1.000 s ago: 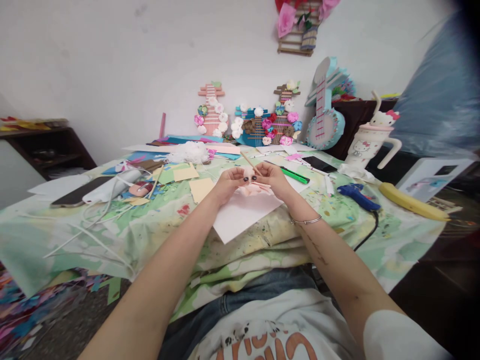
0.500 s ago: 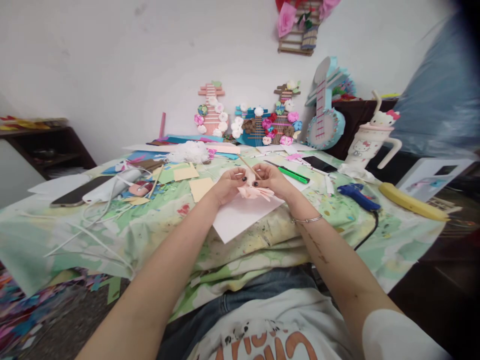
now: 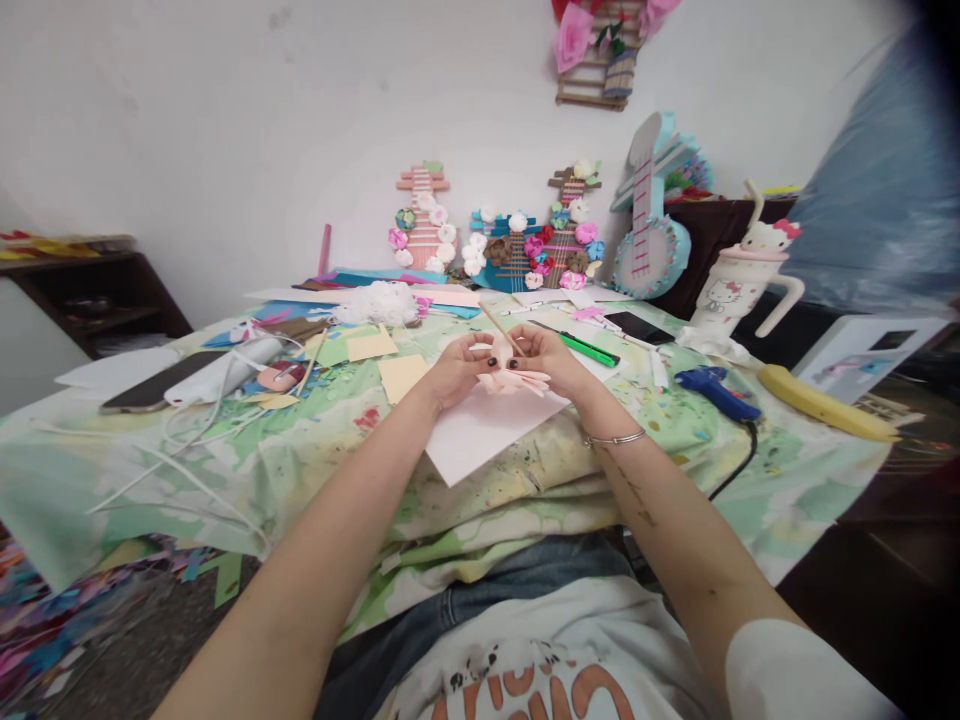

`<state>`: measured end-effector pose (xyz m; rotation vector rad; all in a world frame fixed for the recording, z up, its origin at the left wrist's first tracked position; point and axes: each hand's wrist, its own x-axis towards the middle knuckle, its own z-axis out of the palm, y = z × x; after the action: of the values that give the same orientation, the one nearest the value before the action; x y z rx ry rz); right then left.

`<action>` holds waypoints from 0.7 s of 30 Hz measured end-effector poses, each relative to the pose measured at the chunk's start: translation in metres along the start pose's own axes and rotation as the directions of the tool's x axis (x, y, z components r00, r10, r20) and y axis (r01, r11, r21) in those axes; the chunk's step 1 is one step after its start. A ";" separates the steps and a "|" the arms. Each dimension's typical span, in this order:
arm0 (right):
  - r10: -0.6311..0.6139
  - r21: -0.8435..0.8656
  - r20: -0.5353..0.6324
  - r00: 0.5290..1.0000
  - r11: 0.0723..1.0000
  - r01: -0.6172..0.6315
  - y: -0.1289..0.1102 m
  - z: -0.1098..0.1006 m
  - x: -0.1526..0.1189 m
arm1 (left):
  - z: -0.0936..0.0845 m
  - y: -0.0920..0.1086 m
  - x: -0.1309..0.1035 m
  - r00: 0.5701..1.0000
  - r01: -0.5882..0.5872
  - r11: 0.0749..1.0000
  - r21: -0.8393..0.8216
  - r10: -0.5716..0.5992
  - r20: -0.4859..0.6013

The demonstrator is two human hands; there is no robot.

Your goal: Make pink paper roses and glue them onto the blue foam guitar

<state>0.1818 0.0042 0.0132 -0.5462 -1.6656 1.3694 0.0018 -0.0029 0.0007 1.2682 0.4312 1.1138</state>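
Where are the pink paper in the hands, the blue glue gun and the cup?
Pink paper point(image 3: 516, 384): head view, on its ruffled lower part.
Glue gun point(image 3: 716, 391): head view, on its blue body.
Cup point(image 3: 729, 292): head view, on its white side.

Can make out no whole word: at bottom centre, on the white shirt point(image 3: 540, 622), see only big orange letters point(image 3: 604, 682), cut off by the frame's edge. Find script-like marks along the right forearm point(image 3: 637, 495), lower right, too small to read. On the white tumbler point(image 3: 731, 300), right side, recognise a Hello Kitty print.
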 end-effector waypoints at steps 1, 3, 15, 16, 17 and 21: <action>0.000 0.002 -0.002 1.000 1.000 0.000 -0.001 0.000 0.000 | 0.000 0.000 0.000 1.000 0.007 1.000 -0.009 -0.007 0.000; -0.003 0.006 -0.005 1.000 1.000 0.003 -0.002 0.001 0.000 | -0.001 -0.001 0.001 1.000 0.023 0.999 -0.037 -0.023 0.005; -0.042 -0.192 -0.076 0.996 0.981 0.027 0.000 0.000 0.002 | -0.003 -0.003 0.003 0.998 -0.023 1.000 0.013 0.023 -0.052; -0.044 -0.220 -0.090 0.995 0.975 0.024 0.000 0.000 0.002 | -0.002 -0.004 0.003 0.998 -0.028 0.999 0.030 0.030 -0.056; -0.049 -0.248 -0.105 0.993 0.969 0.022 0.000 0.001 0.002 | -0.003 -0.005 0.004 0.997 -0.037 0.998 0.048 0.040 -0.065; -0.073 -0.343 -0.154 0.985 0.939 0.016 0.000 0.002 0.003 | -0.004 -0.007 0.006 0.987 -0.083 0.991 0.106 0.097 -0.131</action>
<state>0.1787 0.0051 0.0141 -0.7933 -1.7755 0.9766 0.0042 0.0056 -0.0051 1.3140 0.5421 1.2735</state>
